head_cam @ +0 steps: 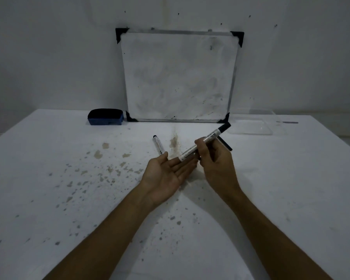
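Gripping a marker (209, 137) mid-barrel, right hand (216, 164) fingers curled, left hand (166, 174) palm-up beneath, fingers released.

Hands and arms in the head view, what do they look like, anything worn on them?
The left hand and the right hand are bare, as are both forearms down to the picture's edge. No sleeve, glove, ring, watch or bracelet shows. Dim light hides finer marks.

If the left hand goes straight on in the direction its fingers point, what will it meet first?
Most likely the marker that the right hand holds: its lower end lies just over the fingers of the left hand. Whether they touch is unclear; the right hand itself comes directly behind.
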Available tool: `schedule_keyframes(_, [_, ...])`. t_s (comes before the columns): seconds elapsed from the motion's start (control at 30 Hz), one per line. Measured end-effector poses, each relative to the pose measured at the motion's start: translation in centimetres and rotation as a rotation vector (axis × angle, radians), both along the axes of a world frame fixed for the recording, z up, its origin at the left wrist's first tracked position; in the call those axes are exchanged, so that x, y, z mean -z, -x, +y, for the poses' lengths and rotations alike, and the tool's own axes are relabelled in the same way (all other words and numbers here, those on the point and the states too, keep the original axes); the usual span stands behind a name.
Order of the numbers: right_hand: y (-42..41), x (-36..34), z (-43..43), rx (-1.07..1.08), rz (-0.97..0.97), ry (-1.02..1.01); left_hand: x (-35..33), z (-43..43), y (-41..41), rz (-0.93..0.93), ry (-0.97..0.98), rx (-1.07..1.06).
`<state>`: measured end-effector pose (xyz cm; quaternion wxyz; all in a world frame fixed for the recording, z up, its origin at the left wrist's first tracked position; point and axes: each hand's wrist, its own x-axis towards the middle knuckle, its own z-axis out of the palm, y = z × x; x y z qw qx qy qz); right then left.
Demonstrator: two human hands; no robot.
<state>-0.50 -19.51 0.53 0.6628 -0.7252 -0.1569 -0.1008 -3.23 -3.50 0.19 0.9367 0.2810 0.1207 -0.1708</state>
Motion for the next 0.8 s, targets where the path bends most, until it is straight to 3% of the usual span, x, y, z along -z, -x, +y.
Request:
schedule_keyframes(0.13, [0.4,0.9,0.7,-0.034,-0.019,0.325,0.1,0.5,-0.1,-0.049,0.047,0.067])
schedule_keyframes(0.5, [0.5,0.2,0.4,-0.010,-0.022,0.155,-0.1,0.3,-0.1,-0.046,-0.004,0.068])
schedule_keyframes(0.63, [1.1,0.8,1.2,-0.104,-0.039,0.275,0.2,0.4,-0.2,-0.013,-0.006,0.036])
schedule_keyframes(0.8, [0.2,0.1,0.3,-0.021,0.040,0.109,-0.3,0.4,0.0,-0.027,-0.003,0.084])
